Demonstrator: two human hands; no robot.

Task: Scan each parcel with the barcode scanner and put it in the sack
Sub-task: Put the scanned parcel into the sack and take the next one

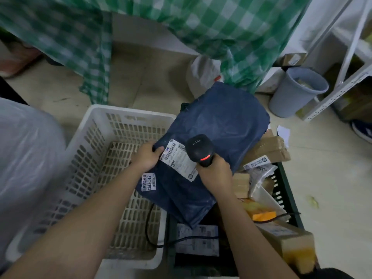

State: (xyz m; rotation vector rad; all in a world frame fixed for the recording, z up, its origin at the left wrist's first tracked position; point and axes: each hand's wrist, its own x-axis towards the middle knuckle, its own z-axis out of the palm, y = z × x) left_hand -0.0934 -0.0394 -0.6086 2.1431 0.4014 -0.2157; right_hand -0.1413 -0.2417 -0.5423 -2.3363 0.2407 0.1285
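A large dark blue parcel bag lies tilted across the white crate and the dark crate. Its white shipping label faces up. My left hand grips the parcel's left edge beside the label. My right hand holds a black barcode scanner by its handle, head over the label, a red light glowing on it. Its black cable trails down into the white crate. A translucent plastic sack stands at the far left.
The white slatted crate sits in front of me. A dark crate at right holds several cardboard and bagged parcels. A grey bin and white shelving stand at back right. Green checked cloth hangs behind.
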